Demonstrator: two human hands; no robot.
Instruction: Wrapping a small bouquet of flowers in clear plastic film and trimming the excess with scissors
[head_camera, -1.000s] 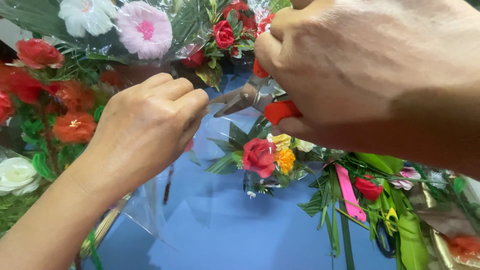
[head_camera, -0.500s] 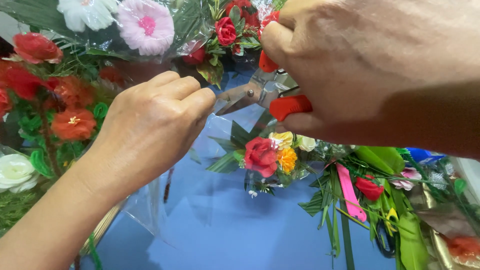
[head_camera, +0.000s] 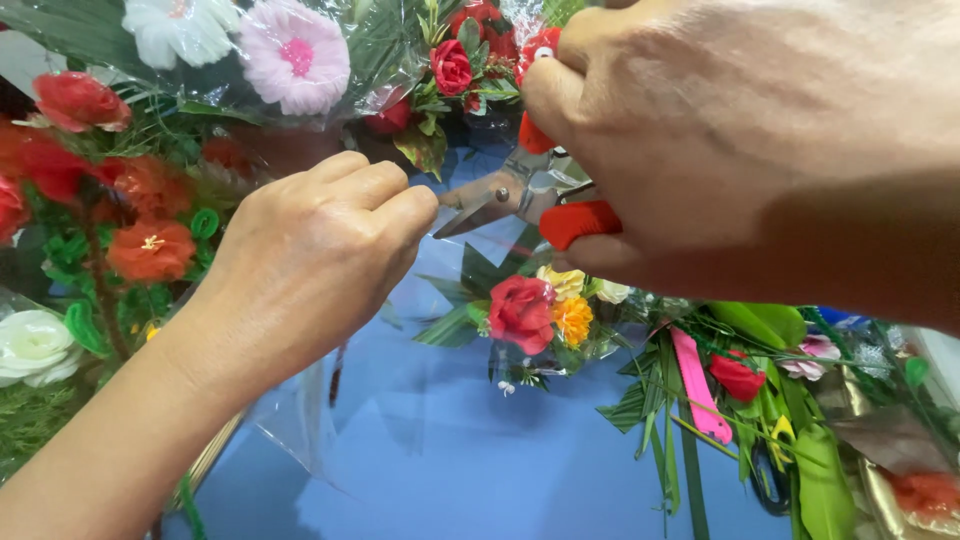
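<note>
Left hand (head_camera: 310, 265) pinches the clear wrap (head_camera: 300, 420), fingers closed on its edge. Right hand (head_camera: 760, 150) grips red-handled scissors (head_camera: 520, 195), blades touching the film at the left fingertips. Judging by the unbroken sheet hanging below, cutting has barely begun.

Head view, close, facing downward.

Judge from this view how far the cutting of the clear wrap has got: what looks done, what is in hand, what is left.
Done: nothing shows as cut. In hand: the left hand pinches the clear wrap taut, and the right hand holds red-handled scissors, blades open at the pinched spot. Left: the cut itself.
</note>
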